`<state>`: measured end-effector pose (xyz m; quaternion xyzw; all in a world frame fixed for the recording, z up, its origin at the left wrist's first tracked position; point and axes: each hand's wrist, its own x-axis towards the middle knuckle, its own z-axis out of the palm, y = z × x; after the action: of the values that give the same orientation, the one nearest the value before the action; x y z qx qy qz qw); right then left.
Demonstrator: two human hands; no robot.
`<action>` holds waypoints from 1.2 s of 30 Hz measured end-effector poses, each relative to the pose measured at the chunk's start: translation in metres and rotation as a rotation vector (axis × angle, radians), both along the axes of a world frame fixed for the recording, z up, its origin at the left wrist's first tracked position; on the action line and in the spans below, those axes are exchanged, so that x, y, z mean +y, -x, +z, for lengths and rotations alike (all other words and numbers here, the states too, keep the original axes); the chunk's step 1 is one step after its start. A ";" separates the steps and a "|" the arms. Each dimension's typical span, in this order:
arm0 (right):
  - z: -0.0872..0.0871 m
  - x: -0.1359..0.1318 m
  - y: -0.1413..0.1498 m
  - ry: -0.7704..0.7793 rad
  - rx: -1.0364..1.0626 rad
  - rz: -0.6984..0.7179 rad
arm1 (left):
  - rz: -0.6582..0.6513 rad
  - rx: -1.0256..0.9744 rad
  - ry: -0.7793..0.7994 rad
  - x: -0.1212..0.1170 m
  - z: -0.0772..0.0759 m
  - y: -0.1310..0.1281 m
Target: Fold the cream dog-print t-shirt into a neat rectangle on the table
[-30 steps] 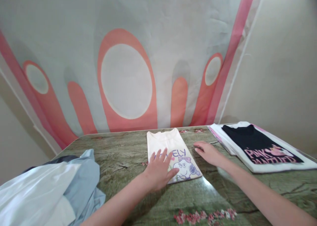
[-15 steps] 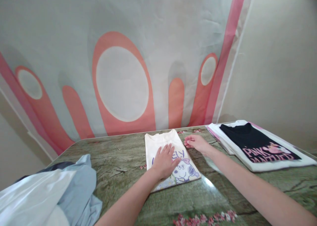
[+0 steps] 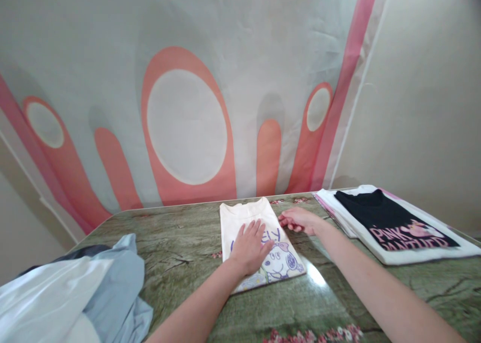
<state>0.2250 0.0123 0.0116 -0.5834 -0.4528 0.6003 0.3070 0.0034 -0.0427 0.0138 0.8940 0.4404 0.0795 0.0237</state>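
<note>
A cream T-shirt [image 3: 244,212] lies folded in a neat rectangle in the middle of the table, its purple lettering and cartoon dog print facing up. My left hand [image 3: 248,250] rests flat on the print with the fingers spread, covering part of the letters. At the shirt's right edge, my right hand [image 3: 298,220] has its fingers curled together in a pinch on the side of the fabric. The exact grip at the fingertips is partly hidden.
A stack of folded shirts [image 3: 394,250] lies to the right, with a black printed T-shirt [image 3: 379,212] on top. Loose white and light blue clothes [image 3: 120,283] are heaped at the left. The wood-patterned table [image 3: 180,232] meets a patterned wall hanging [image 3: 248,57] at its far edge.
My right hand has moved left to the shirt's edge, its fingers curling in. My left hand has slid slightly up and right on the shirt. The view has shifted a little.
</note>
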 end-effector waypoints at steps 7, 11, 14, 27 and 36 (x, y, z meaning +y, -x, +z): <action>-0.002 0.001 0.002 0.034 -0.035 0.086 | 0.016 -0.040 0.000 -0.003 0.003 0.001; -0.002 0.000 0.004 0.002 -0.076 0.107 | 0.026 -0.048 0.002 -0.003 0.003 0.001; -0.004 0.000 0.004 -0.031 -0.115 0.116 | 0.025 -0.042 0.005 -0.002 0.002 0.000; -0.004 -0.004 0.011 -0.176 -0.356 0.055 | 0.034 -0.025 -0.006 -0.002 0.001 0.001; -0.009 -0.003 0.019 -0.299 -0.620 0.050 | 0.031 -0.011 0.011 -0.001 -0.001 0.005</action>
<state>0.2063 0.0093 0.0022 -0.6755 -0.6216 0.3288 0.2218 -0.0016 -0.0433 0.0131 0.8865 0.4544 0.0826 0.0297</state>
